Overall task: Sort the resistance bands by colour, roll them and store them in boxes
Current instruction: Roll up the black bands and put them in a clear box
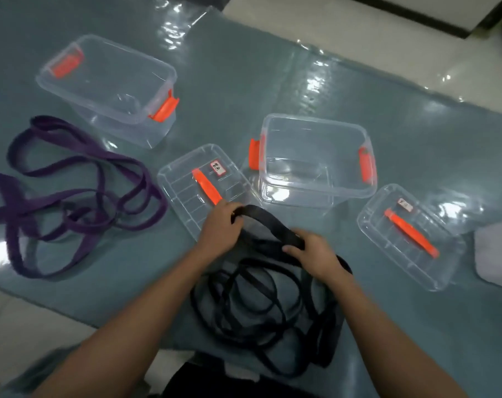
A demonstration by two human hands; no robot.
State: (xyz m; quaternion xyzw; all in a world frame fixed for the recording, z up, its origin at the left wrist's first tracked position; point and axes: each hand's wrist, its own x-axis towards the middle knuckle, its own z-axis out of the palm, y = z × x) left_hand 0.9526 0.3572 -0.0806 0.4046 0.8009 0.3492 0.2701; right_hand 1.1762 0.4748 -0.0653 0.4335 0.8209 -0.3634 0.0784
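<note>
Black band (pixel 262 215) is gripped by left hand (pixel 219 228) and right hand (pixel 313 255), fingers (pixel 290 249) curled round it, seemingly stretched for rolling; purple bands (pixel 12 222) are kept apart, centre left.

- purple bands (pixel 12 234): plain violet, no pattern.
- black bands (pixel 265 215): plain black.
- far box (pixel 129 51), near box (pixel 315 119): clear and colourless, with orange latches (pixel 163 109).
- middle lid (pixel 183 179), right lid (pixel 387 239): clear with a ribbed grid, orange handles (pixel 208 186), white labels (pixel 217 168) with dark writing.
- worktop (pixel 244 81): glossy grey-teal with white glare.
- floor (pixel 359 24): cream.
- cloth (pixel 494 254): pale grey-white.
</note>
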